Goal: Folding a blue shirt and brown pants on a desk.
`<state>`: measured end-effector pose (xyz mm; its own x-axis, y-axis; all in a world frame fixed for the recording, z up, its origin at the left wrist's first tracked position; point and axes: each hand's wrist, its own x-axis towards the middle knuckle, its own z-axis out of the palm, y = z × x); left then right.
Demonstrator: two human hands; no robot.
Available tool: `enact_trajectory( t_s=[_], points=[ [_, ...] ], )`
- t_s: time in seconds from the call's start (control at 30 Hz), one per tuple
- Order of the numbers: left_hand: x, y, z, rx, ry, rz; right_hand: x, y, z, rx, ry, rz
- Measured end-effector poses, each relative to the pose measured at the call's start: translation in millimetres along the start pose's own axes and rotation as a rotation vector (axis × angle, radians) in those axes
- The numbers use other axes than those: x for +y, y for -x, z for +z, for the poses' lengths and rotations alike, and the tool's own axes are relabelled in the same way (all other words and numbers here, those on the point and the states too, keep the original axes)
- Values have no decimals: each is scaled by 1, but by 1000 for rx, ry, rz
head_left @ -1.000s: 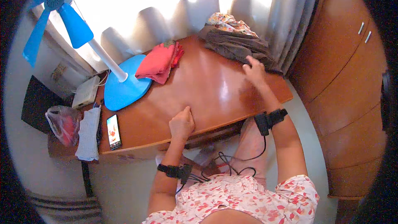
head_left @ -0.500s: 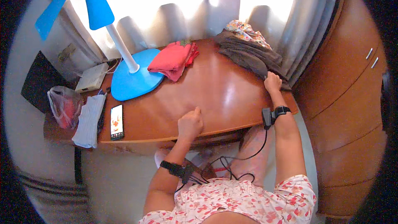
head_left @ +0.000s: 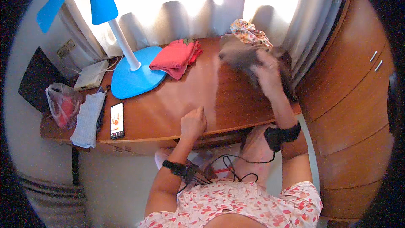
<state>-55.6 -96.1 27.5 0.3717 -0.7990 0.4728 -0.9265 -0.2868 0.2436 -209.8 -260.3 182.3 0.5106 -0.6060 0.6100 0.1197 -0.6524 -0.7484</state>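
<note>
My right hand (head_left: 269, 71), smeared by motion, is over the dark grey-brown cloth (head_left: 238, 55) at the back right of the table. Its fingers are too blurred to show whether they grip the fabric. Behind that cloth lies a bunched floral cloth (head_left: 249, 33). Close to the table's front edge, my left hand (head_left: 193, 122) rests on the wood, curled into a loose fist with nothing visible in it. A folded red cloth (head_left: 175, 58) lies farther back, left of the middle.
A blue fan (head_left: 137, 76) stands on the brown table (head_left: 177, 97). Around its left side are a phone (head_left: 117, 120), a folded pale cloth (head_left: 87, 120), a plastic bag (head_left: 64, 105) and a white box (head_left: 91, 76). Wooden cabinets (head_left: 350, 114) rise at the right.
My right hand has moved up and slightly left from the dark cloth's near edge to over its middle. The cloth has shifted and bunched. My left hand stays in place.
</note>
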Motion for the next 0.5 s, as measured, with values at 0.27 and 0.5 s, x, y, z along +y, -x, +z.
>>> enact_trajectory(
  t_s=[0.27,0.5],
  points=[
    [-6,1,-4,-134,35,-56,33,53,46,-654,10,101],
    [-9,7,-4,-76,86,-46,107,51,-6,72,943,136]
  ],
)
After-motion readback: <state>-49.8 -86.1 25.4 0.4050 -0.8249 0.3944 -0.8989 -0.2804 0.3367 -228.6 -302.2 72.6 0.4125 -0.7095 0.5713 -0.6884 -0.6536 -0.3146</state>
